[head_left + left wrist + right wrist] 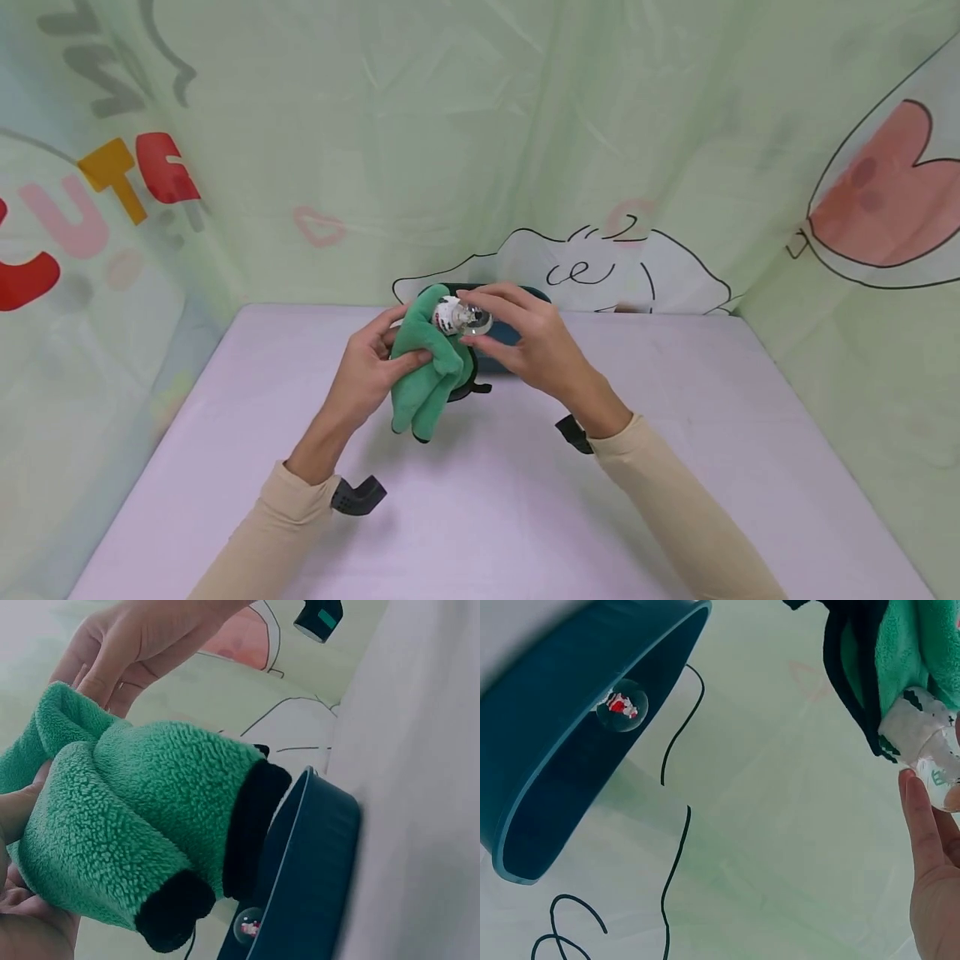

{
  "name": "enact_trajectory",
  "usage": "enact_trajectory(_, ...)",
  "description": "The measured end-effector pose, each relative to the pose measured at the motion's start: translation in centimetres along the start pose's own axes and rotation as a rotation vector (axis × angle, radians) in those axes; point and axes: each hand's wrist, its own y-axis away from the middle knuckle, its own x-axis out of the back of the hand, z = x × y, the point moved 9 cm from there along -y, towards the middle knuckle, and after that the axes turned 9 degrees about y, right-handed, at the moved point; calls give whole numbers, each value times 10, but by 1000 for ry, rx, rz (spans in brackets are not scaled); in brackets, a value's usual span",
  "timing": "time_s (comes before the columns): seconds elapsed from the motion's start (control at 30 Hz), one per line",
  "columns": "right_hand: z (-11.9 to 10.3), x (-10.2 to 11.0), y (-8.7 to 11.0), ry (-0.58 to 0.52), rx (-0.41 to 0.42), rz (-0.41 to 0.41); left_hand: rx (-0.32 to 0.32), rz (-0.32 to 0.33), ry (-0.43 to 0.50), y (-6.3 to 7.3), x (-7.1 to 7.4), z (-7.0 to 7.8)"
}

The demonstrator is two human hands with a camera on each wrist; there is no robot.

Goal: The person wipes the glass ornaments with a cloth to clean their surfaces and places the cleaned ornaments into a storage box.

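Observation:
My left hand grips a bunched green fleecy cloth with black edging, its thumb across the front. In the left wrist view the folded cloth hangs in front of the bin, its black-trimmed ends pointing toward it. My right hand holds a small snow globe by its clear dome, with thumb and fingers around it. The globe's white base lies against the cloth. From the right wrist, that snow globe shows its patterned base tucked at the black edging.
A dark blue bin stands behind the hands near the table's far edge. Inside it sits another snow globe with a red and white figure. A printed curtain surrounds the lilac table at the back and sides.

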Motion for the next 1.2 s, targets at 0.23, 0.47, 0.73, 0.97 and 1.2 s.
enact_trajectory(0.23, 4, -6, 1, -69, -58, -87, 33, 60, 67, -1, 3, -2)
enact_trajectory(0.47, 3, -11, 3, -105, -15, -172, 36, 126, 67, -3, 11, 2)
enact_trajectory(0.73, 3, -10, 5, -166, -6, -195, 21, 124, 77, -5, 16, 6)
enact_trajectory(0.97, -1, -8, 4, -159, 55, -143, 64, 50, 64, -2, 5, -4)
enact_trajectory(1.2, 1, -4, 0, -97, 54, -68, 55, -14, 66, 1, -2, -7)
